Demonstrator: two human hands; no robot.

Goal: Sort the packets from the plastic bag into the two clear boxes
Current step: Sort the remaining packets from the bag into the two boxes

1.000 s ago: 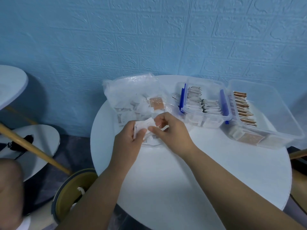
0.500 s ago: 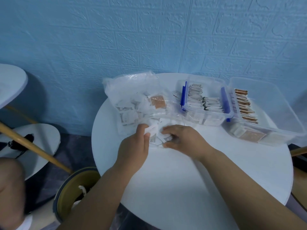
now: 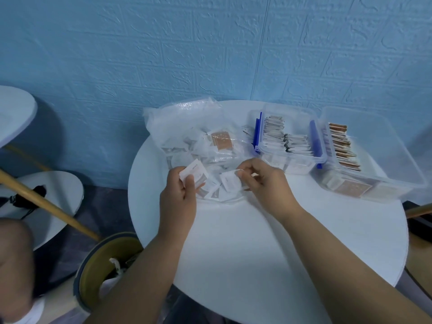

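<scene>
Packets [image 3: 205, 148], head view: most lie in the plastic bag [image 3: 184, 118] at the back left of the table [image 3: 257, 249]. Left hand [image 3: 180, 202] grips a white packet [image 3: 195, 171], thumb over it. Right hand [image 3: 266, 185] pinches a second white packet [image 3: 230, 182] by its edge, over the bag mouth. Small box [image 3: 294, 159] and large box [image 3: 392, 150] on the right hold upright packets.

My left hand [image 3: 180, 199] and right hand [image 3: 266, 183] are bare. My left forearm [image 3: 149, 265] and right forearm [image 3: 339, 249] are bare too. Low on the left, blurred, my bare knee [image 3: 14, 253] shows above something white [image 3: 32, 311].
</scene>
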